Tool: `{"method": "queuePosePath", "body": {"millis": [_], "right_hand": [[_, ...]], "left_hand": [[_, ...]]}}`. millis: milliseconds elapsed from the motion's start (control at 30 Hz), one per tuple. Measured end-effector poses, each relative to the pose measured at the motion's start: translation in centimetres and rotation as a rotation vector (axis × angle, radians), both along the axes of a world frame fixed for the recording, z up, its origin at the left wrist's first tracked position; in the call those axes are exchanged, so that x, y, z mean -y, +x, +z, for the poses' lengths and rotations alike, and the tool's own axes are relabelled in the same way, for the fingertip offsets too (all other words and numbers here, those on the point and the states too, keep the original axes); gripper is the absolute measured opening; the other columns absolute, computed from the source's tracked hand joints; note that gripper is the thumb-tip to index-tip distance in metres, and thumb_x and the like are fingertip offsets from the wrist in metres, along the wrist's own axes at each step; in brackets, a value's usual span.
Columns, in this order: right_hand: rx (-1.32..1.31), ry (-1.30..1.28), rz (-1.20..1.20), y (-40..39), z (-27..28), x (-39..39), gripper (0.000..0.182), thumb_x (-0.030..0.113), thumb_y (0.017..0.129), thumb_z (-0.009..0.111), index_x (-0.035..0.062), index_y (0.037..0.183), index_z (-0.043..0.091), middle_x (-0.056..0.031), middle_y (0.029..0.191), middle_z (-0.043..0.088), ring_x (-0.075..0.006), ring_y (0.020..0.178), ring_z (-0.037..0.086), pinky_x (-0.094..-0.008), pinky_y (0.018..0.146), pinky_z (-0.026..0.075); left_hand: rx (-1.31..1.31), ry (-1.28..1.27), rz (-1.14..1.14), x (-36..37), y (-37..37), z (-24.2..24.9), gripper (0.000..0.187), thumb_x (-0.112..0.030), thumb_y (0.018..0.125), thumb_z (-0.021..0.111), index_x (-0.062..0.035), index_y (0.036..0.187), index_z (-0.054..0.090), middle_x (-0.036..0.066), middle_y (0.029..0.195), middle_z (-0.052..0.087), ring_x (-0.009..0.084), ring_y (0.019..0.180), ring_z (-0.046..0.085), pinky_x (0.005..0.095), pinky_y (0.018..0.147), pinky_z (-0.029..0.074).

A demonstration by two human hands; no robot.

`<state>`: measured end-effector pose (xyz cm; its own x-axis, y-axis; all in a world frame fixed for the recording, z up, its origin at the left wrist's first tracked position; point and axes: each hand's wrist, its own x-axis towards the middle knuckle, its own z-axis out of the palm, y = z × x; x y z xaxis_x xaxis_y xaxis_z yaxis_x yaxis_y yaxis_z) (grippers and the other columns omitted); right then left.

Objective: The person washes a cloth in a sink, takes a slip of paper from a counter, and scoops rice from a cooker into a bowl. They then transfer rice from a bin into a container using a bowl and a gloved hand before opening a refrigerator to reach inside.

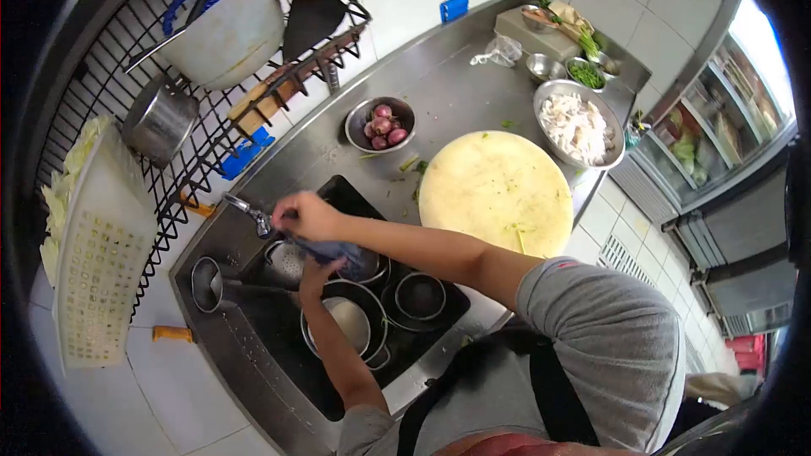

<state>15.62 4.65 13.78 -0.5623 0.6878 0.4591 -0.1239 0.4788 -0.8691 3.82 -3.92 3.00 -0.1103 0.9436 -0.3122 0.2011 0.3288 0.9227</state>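
Note:
I stand over a steel sink that holds several metal bowls and a ladle. My right hand reaches across the sink, its fingers curled on the end of the faucet. Just below it, my left hand comes up from the basin and grips a dark blue cloth, which hangs between the two hands. A small strainer sits under the faucet, partly hidden by the hands.
A round pale cutting board lies on the steel counter to the right. Behind it are a bowl of red onions and a bowl of chopped white food. A wire rack on the wall carries pots, a big bowl and utensils.

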Motion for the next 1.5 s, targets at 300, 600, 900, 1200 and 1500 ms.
{"method": "queuePosePath", "body": {"millis": [300,600,900,1200,1500], "right_hand": [[0.054,-1.457,-0.420,7.1,-8.7,1.6,0.041,0.046,0.082,0.049,0.0082,0.092,0.060,-0.0088,0.094,0.062,-0.0203,0.087,0.057,-0.0376,0.081,0.042],[0.029,-0.586,-0.534,4.0,-9.0,9.1,0.047,0.042,0.073,0.057,-0.0018,0.057,0.057,-0.0154,0.048,0.051,-0.0239,0.055,0.055,-0.0355,0.061,0.044],[-0.136,-1.195,0.379,8.4,-3.4,9.7,0.064,0.009,0.060,0.073,0.0198,0.114,0.041,-0.0041,0.108,0.045,-0.0236,0.105,0.041,-0.0426,0.073,0.046],[0.150,-1.036,0.510,6.8,-5.2,10.8,0.051,0.001,0.061,0.066,0.0131,0.108,0.049,-0.0075,0.089,0.055,-0.0177,0.079,0.054,-0.0326,0.061,0.047],[0.759,-0.057,0.014,10.6,-8.5,12.1,0.041,0.032,0.062,0.068,0.0065,0.093,0.058,-0.0146,0.086,0.063,-0.0293,0.080,0.061,-0.0358,0.067,0.048]], "left_hand": [[0.130,0.370,0.030,0.9,7.1,5.9,0.057,0.001,0.070,0.051,-0.0081,0.125,0.036,0.011,0.111,0.047,0.0176,0.092,0.051,0.0227,0.061,0.048],[1.091,0.164,0.494,2.6,8.7,-1.6,0.049,-0.049,0.083,0.041,-0.0035,0.096,0.052,0.008,0.088,0.054,0.0229,0.086,0.053,0.0352,0.079,0.042],[0.831,0.542,0.197,3.8,9.7,4.7,0.031,-0.026,0.076,0.052,-0.0017,0.094,0.044,0.012,0.096,0.049,0.0240,0.099,0.050,0.0388,0.092,0.036],[0.251,0.558,-0.126,5.7,8.2,7.5,0.038,-0.005,0.069,0.058,-0.0013,0.106,0.049,0.011,0.095,0.053,0.0163,0.083,0.050,0.0307,0.082,0.040],[-0.150,0.508,0.015,4.6,12.7,2.8,0.029,-0.017,0.090,0.036,0.0001,0.096,0.058,0.002,0.057,0.047,0.0097,0.049,0.041,0.0240,0.048,0.035]]}}
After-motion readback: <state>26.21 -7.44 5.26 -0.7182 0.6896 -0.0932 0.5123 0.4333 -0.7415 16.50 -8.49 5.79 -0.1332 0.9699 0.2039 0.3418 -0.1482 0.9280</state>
